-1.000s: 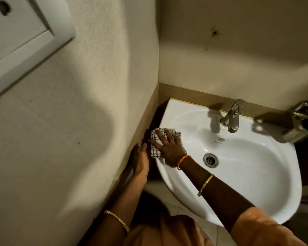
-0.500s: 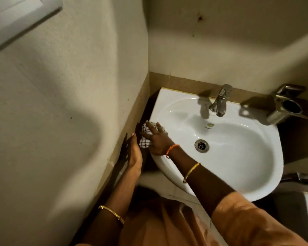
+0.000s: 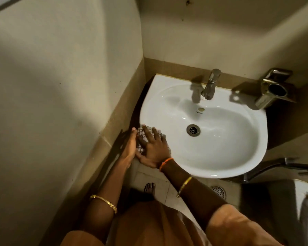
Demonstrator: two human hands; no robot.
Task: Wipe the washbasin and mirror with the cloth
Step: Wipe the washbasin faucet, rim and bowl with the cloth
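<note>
Down at the basin's [image 3: 220, 166] left rim, the right hand [image 3: 154, 150] pressed the checked cloth [image 3: 142, 133] flat with fingers spread straight, while the left hand [image 3: 130, 147], fingers extended and holding nothing, lay just beside it against the rim's outer edge.

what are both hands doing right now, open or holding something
Left hand: open, fingers straight, beside the washbasin rim, touching the cloth edge.
Right hand: open, fingers spread flat, pressing the cloth onto the rim.
</note>
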